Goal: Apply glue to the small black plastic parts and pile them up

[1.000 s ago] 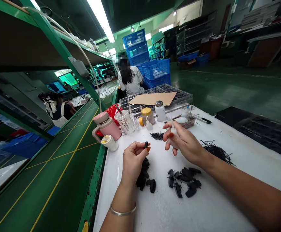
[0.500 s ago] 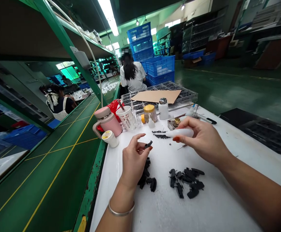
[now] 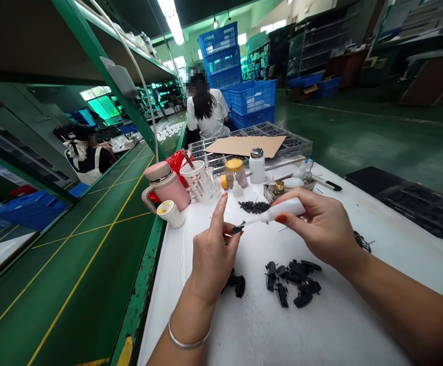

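**pinch grips, tip on part**

left hand (image 3: 214,259) pinches a small black plastic part (image 3: 238,229) between thumb and forefinger, held above a white workbench (image 3: 244,325). right hand (image 3: 322,227) pinches a slim white plastic squeeze applicator (image 3: 284,207), thin tip touching the part.

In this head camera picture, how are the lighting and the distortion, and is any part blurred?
Head view: wide-angle distortion bends the green shelf upright; the ceiling tube light glares white; the left hand, right hand, white squeeze applicator and small black part look sharp; a pixelated patch hides the co-worker's head.
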{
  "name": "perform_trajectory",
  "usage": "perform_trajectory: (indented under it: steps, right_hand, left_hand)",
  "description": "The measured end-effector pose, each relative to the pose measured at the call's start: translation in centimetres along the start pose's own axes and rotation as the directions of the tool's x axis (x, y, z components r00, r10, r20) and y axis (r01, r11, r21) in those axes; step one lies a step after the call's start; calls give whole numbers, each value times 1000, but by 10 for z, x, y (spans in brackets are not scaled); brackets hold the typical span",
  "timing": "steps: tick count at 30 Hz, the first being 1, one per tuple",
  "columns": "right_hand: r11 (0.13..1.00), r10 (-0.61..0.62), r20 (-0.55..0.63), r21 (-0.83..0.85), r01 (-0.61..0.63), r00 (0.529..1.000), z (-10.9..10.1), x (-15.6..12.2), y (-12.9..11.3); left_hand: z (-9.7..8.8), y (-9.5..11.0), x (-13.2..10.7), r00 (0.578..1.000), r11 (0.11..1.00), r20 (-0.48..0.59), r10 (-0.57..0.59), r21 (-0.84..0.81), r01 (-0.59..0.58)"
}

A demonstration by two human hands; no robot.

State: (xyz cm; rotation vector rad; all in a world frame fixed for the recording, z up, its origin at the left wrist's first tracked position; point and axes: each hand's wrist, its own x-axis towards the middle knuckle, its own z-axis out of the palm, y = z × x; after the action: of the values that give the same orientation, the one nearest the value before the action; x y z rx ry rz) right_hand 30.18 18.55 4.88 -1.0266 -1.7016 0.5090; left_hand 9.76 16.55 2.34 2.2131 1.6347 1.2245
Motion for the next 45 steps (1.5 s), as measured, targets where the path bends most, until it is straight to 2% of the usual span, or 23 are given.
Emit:
perform_trajectory:
  steps: [9,45]
  right_hand:
    - [999,12,19,-49,-11,1000,0,0,-3]
    - [1000,11,7,-26,-11,1000,0,-1,-2]
  left_hand:
    - [-1,3,0,1000,1000,26,-14,20,14]
    - [-2,4,-1,1000,1000,4,0,7,0]
